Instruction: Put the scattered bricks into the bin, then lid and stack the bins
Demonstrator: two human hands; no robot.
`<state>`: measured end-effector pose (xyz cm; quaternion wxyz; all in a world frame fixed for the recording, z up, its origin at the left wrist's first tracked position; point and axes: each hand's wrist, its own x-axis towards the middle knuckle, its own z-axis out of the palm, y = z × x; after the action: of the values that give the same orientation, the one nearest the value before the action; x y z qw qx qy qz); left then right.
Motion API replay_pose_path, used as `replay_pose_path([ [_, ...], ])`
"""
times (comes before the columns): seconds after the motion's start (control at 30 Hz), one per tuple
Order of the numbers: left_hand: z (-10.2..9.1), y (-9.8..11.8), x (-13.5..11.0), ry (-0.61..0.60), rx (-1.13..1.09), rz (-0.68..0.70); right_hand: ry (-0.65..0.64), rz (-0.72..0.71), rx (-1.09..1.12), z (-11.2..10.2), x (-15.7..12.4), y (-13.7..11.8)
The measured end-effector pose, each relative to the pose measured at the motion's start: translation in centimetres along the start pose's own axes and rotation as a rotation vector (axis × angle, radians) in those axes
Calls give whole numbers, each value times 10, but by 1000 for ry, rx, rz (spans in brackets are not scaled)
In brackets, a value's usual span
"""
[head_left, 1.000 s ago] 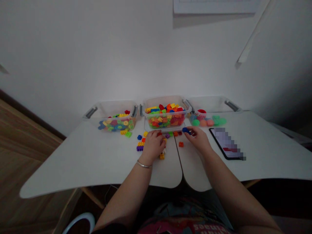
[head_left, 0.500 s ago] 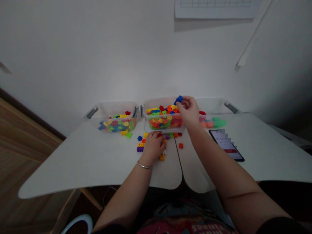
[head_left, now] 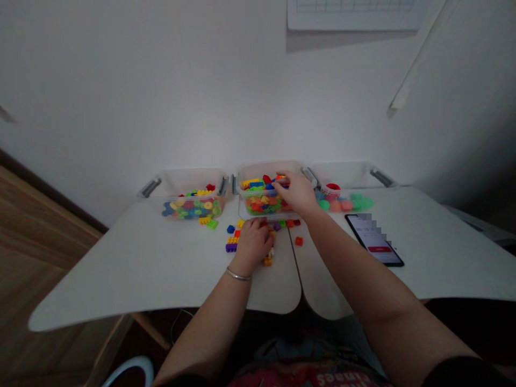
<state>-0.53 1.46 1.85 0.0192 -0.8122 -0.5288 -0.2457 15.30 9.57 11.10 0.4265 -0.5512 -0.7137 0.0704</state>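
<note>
My left hand (head_left: pixel 252 242) rests on the white table (head_left: pixel 141 263), fingers curled down over a small cluster of joined bricks (head_left: pixel 268 257) that pokes out beneath it. Loose bricks lie around it: a purple one (head_left: pixel 231 246), a blue one (head_left: pixel 230 228) and an orange one (head_left: pixel 299 241). My right hand (head_left: pixel 295 191) reaches into the middle clear bin (head_left: pixel 245 209), which is full of mixed coloured bricks. Its fingertips are down among the bricks at the top of the pile, so I cannot see whether they hold one.
A clear bin (head_left: pixel 159 185) of coloured ring pieces stands at the left. At the right is another bin (head_left: pixel 379 176) with a red cup (head_left: pixel 333 188) and green and pink balls. A phone (head_left: pixel 374 239) lies screen-up to the right. The wall is close behind.
My right hand lifted a blue brick from the table up over the middle bin, then dropped down into the bin's bricks. The blue brick no longer shows in it. My left hand stayed put.
</note>
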Motion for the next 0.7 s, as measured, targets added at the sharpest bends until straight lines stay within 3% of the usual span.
replay_pose_path([
  [0.17,0,0,-1,-1,-2,-5,87,-80,350,-10,-7,11],
  [0.3,-1,1,-1,6,-10,-5,191,-63,338,-20,-40,30],
  [0.53,-2,2,0,-16,-8,-20,-127,-96,2,-7,-92,86],
  [0.7,0,2,0,-6,-3,-20,-180,-153,-94,-1,-101,97],
])
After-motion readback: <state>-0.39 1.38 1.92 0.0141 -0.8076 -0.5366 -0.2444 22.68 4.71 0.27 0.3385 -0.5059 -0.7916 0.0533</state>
